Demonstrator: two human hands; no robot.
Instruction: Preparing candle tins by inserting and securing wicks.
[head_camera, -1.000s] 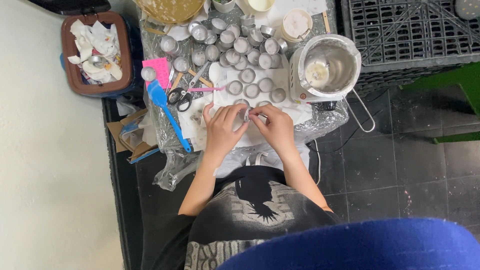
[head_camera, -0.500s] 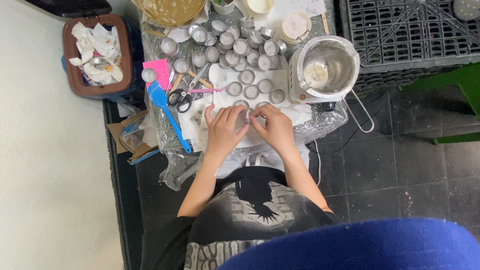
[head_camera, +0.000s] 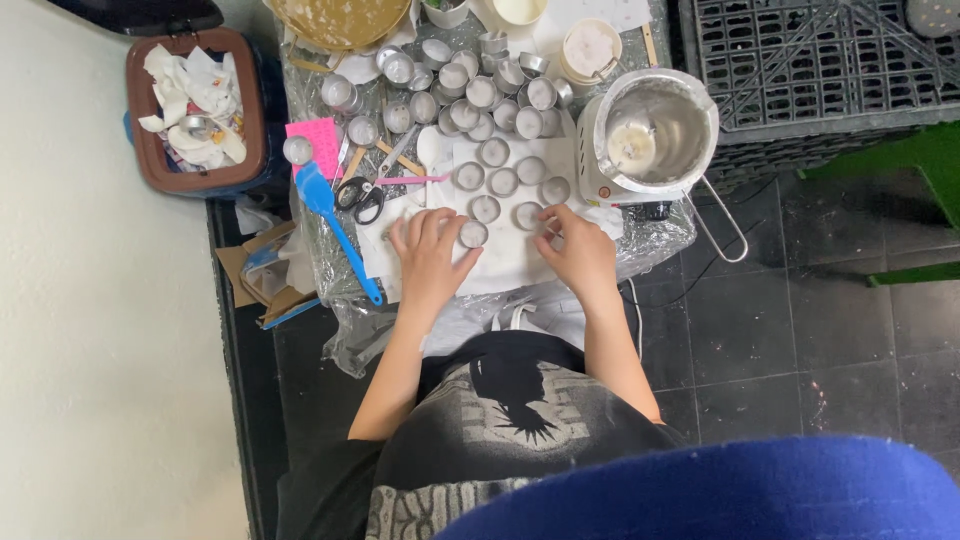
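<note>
**A:** Where is the small tealight cup (head_camera: 473, 234) seen?

**B:** On white paper (head_camera: 505, 262), touched by the spread fingers of the left hand (head_camera: 430, 255). The right hand (head_camera: 578, 255), fingers curled, rests beside another cup (head_camera: 527, 215).

**A:** Handling?

**B:** Judged light, thin-walled, easily dented; best pinched at the rim.

The hands part: earlier they meet over one cup, now the left hand (head_camera: 430, 258) sits at 9 o'clock of a cup (head_camera: 473, 234), fingertips touching it, while the right hand (head_camera: 580, 255) lies at 3 o'clock, well apart.

Blue spatula (head_camera: 335, 225), black scissors (head_camera: 361, 197), metal pot (head_camera: 655, 135), brown bin (head_camera: 195, 110).
</note>
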